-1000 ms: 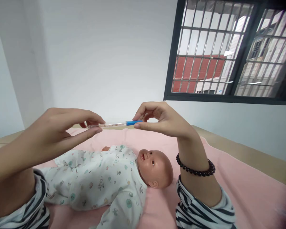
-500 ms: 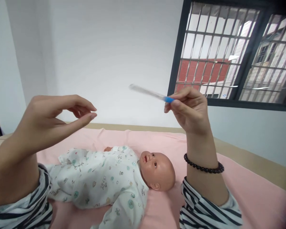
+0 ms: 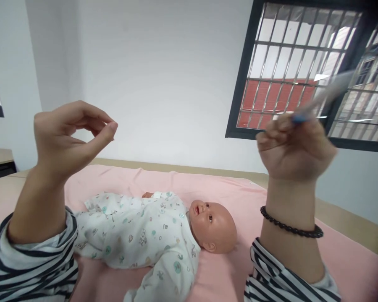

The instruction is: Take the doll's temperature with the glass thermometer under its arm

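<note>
My right hand (image 3: 294, 147) is raised with its fingers closed round the blue end of a thin, clear thermometer (image 3: 329, 93). The thermometer is smeared by motion and points up and to the right, in front of the window. Over on the left, my left hand (image 3: 71, 136) is held up with thumb and forefinger pressed together, and nothing shows between them. Below and between both hands, a baby doll (image 3: 145, 235) in a white patterned suit lies on its back, head to the right. Neither hand touches it.
A pink sheet (image 3: 227, 272) covers the surface under the doll. Behind it stands a white wall (image 3: 164, 84). A dark-framed, barred window (image 3: 236, 84) is at the upper right. Another tabletop (image 3: 0, 155) shows at the far left.
My right hand has moved right and turned, swinging the thermometer from pointing left to pointing up and right. My left hand has risen slightly, and its fingertips have come together. The view has shifted a little.
</note>
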Available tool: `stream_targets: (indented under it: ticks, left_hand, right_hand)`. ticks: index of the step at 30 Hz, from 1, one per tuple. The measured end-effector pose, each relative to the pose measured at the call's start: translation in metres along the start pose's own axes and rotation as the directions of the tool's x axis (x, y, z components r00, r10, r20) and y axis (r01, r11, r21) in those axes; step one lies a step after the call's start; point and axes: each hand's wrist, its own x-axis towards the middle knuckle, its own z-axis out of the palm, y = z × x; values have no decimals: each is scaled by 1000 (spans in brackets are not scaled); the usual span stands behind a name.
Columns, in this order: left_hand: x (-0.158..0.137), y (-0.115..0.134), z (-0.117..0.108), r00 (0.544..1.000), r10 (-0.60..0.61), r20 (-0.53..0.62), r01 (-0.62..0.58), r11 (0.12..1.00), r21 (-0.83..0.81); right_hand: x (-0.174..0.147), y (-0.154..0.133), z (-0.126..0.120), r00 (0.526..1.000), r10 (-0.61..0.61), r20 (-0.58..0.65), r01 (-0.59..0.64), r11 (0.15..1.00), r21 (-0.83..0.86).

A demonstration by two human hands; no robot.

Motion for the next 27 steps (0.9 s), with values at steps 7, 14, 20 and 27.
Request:
stream_targets:
  ticks: [7, 14, 20, 27]
  left_hand:
    - [5, -13, 3, 992, -126, 6, 126, 991, -37]
    - [4, -17, 4, 991, -121, 56, 124, 992, -39]
    - [4, -11, 8, 990, -97, 107, 99, 995, -8]
    - [2, -13, 11, 987, -97, 125, 98, 995, 3]
  right_hand:
    - [-3, 0, -1, 910, 252, 330, -35, 839, -543]
    - [4, 9, -1, 993, 103, 66, -96, 991, -90]
    - [2, 5, -5, 973, 180, 142, -148, 966, -214]
    - [2, 8, -1, 933, 256, 254, -110, 872, -477]
